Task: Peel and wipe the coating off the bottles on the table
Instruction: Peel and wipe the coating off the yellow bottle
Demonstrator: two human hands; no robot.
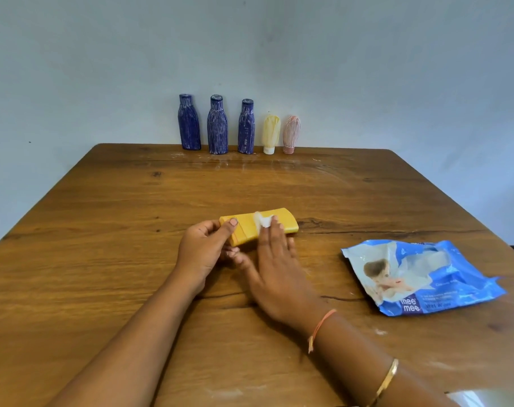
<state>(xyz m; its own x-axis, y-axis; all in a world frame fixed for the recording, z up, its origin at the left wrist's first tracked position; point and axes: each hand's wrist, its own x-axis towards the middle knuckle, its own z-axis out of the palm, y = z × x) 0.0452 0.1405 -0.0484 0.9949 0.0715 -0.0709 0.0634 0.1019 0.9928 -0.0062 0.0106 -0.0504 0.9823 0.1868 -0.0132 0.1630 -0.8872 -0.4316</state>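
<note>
At the back of the desk (102,201), three blue bottles (217,124) stand against the wall, streaked with coating and not yet cleaned. Nearer you, your left hand (202,248) grips one end of the yellow bottle (288,226), thumb on top and fingers curled beneath. The bottle lies on its side near the desk's middle. Your right hand (276,268) is flat, its straight fingers pressing a wipe (264,223) onto the bottle's face. Behind, a pale tube (271,132) and a pink tube (291,132) stand coated too. The wipes pack (420,277) lies at your right. If you press hard while holding one end only, the bottle may twist or skid out of your grip. A small, loaded wipe would likely smear the coating rather than lift it, so refold it or take a fresh one
</note>
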